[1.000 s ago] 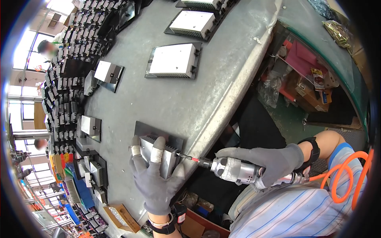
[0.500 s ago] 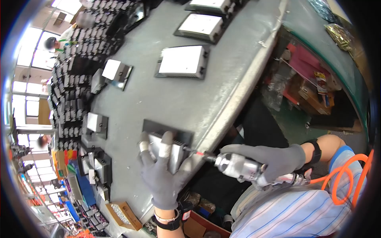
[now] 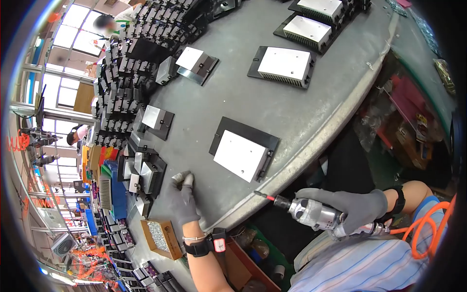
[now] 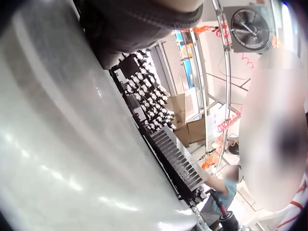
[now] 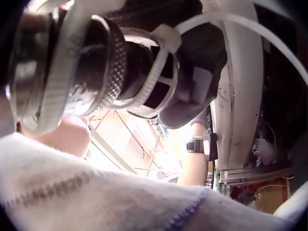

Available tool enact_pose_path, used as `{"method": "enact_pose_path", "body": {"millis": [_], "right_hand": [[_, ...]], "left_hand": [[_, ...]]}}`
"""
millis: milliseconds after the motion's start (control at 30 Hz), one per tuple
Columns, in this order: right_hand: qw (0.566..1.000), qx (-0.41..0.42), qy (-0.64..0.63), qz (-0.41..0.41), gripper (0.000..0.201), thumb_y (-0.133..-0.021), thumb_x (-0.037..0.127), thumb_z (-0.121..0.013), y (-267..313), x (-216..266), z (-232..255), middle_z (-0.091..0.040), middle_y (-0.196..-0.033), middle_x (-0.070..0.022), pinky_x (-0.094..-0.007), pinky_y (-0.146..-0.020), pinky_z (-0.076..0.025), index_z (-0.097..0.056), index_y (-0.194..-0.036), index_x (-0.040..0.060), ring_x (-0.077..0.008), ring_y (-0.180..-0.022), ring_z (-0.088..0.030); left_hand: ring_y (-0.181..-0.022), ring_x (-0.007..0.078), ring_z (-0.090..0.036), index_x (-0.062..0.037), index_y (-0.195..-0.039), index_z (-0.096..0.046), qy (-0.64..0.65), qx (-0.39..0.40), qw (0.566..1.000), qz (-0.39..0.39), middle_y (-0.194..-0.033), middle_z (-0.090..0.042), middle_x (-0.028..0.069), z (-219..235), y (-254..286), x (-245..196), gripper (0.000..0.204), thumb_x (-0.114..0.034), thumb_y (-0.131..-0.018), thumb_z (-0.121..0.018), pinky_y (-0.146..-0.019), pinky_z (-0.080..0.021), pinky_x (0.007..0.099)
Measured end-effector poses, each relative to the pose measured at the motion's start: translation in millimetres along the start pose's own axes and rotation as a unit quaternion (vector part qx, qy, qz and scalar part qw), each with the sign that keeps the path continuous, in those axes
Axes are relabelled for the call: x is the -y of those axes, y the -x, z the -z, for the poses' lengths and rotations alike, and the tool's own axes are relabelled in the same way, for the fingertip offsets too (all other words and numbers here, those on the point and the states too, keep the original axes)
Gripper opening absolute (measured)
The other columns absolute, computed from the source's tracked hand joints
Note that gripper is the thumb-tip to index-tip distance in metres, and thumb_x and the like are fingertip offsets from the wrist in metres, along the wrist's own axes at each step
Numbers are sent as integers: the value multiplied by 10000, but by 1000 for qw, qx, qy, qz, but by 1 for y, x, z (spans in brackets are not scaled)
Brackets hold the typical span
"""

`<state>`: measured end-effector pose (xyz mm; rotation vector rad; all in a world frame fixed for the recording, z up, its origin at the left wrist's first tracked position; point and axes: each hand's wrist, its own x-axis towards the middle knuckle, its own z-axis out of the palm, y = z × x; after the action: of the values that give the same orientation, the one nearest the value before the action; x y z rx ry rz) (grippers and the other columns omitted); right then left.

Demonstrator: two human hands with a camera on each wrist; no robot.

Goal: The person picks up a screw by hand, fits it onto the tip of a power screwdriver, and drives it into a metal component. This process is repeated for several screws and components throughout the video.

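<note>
The gloved left hand [image 3: 181,199] is over the grey table, left of the nearest finned metal block [image 3: 239,155] and apart from it, with nothing visible in its fingers. That block has a white top and lies on a black plate [image 3: 223,127]. In the left wrist view, part of the dark glove [image 4: 139,31] shows at the top. The gloved right hand [image 3: 352,207] grips a silver power driver [image 3: 316,214], its bit pointing left beside the table's edge, off the block. The right wrist view shows the driver's knurled collar [image 5: 108,62] close up beside the glove [image 5: 197,72].
An open cardboard box of small metal parts [image 3: 158,236] sits left of the left forearm. More finned blocks [image 3: 284,63] lie farther up the table [image 3: 214,92], with dense rows of black parts [image 3: 121,87] along its far side. An orange coiled hose [image 3: 418,246] trails from the driver.
The left hand has come off the block and moved left. The driver's bit has drawn away from the block's side. The head view has shifted, so the table appears farther right.
</note>
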<state>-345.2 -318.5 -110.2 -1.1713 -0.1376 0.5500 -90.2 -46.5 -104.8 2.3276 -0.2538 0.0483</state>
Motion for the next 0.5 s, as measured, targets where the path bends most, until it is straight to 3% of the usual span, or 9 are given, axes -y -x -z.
{"method": "enact_pose_path", "body": {"millis": [100, 200, 233, 267, 300, 367, 400, 500], "right_hand": [[1000, 3, -2, -31, 909, -650, 56, -531, 1, 5, -6, -544, -963, -121, -301, -680, -462, -70, -1433, 96, -201, -762, -578], [1000, 3, 4, -31, 905, -647, 47, -496, 2, -3, -7, -553, -934, -104, -301, -671, -458, -55, -1436, 86, -200, -746, -574], [1000, 3, 5, 4, 913, -662, 62, -541, 2, -7, -8, -552, -935, -102, -302, -679, -455, -55, -1435, 84, -201, -747, -570], [999, 2, 6, 39, 923, -677, 77, -585, 3, -9, -8, -551, -936, -101, -304, -687, -452, -56, -1434, 83, -202, -748, -566], [999, -4, 3, 39, 923, -677, 77, -585, 3, -4, -8, -551, -936, -101, -304, -687, -452, -56, -1434, 83, -202, -748, -566], [999, 23, 17, -23, 925, -662, 66, -558, 4, 12, -8, -498, -1086, -107, -294, -779, -426, -48, -1433, 43, -182, -872, -539], [999, 18, 21, -22, 925, -662, 66, -558, 2, 14, -7, -498, -1086, -107, -294, -779, -426, -48, -1433, 43, -182, -872, -539], [999, 19, 28, 13, 937, -646, 105, -571, 1, 14, -8, -495, -1121, -116, -293, -789, -427, -64, -1433, 44, -202, -890, -547]], "left_hand": [[-751, 172, -609, 22, -907, -642, -152, -39, 986, -59, -828, -663, 124, 0, 6, -4, 176, -128, -815, -649, -708, -468, 285], [-723, 162, -600, 26, -863, -635, -194, -68, 975, -86, -814, -656, 109, 4, 13, -17, 159, -128, -825, -638, -681, -465, 276], [-654, 134, -576, 1, -931, -613, -52, -26, 995, -87, -783, -635, 68, 7, 12, -21, 176, -161, -868, -586, -610, -465, 241], [-661, 127, -567, -13, -933, -580, 80, -24, 997, 1, -789, -627, 82, 7, 26, -26, 152, -145, -858, -587, -600, -457, 234], [-660, 123, -560, -24, -935, -571, 128, 11, 992, 2, -791, -620, 84, 4, 41, -47, 164, -161, -852, -605, -596, -450, 230], [-651, 119, -547, -41, -932, -565, 258, 90, 961, 27, -785, -605, 78, -11, 72, -65, 212, -205, -829, -652, -586, -437, 221], [-643, 118, -541, -47, -926, -567, 344, 129, 929, 40, -777, -597, 71, -20, 81, -68, 247, -234, -812, -681, -580, -431, 217], [-600, 113, -513, -32, -884, -577, 379, 172, 904, 99, -692, -555, 40, -24, 92, -79, 333, -330, -795, -696, -565, -417, 227]]}}
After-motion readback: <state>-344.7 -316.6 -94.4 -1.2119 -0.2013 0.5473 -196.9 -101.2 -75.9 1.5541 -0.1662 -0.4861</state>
